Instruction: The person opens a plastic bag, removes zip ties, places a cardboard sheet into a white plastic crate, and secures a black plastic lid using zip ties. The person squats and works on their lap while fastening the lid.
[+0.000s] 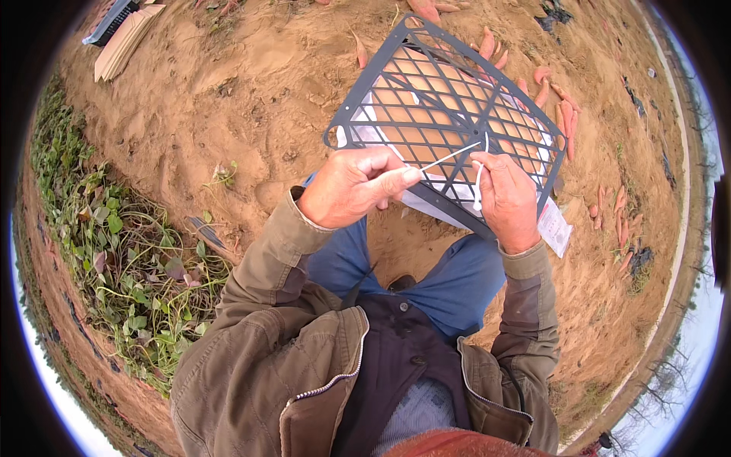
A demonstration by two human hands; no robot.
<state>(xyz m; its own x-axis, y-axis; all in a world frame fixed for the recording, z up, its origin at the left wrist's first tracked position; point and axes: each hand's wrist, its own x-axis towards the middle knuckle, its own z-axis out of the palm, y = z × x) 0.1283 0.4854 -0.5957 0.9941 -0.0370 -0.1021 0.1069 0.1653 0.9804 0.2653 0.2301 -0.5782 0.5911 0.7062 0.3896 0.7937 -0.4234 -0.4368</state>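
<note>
A black plastic lattice lid (474, 135) lies in front of me, tilted, over brown cardboard (438, 87) and a white plastic liner. My left hand (358, 186) pinches one end of a thin white cable tie (451, 157) between thumb and fingers, near the lid's front edge. The tie runs taut from there to the lattice, close to its middle rib. My right hand (505, 196) is closed on a white strip that loops up through the lattice and hangs below the fingers. Whether both white pieces are one tie, I cannot tell.
Sweet potatoes (565, 126) lie on the sandy soil beyond and right of the lid. A printed white packet (554, 228) hangs at its right side. Flat cardboard pieces (126, 46) rest by a dark crate (114, 21) at the far left. Green vines (129, 282) cover the left ground.
</note>
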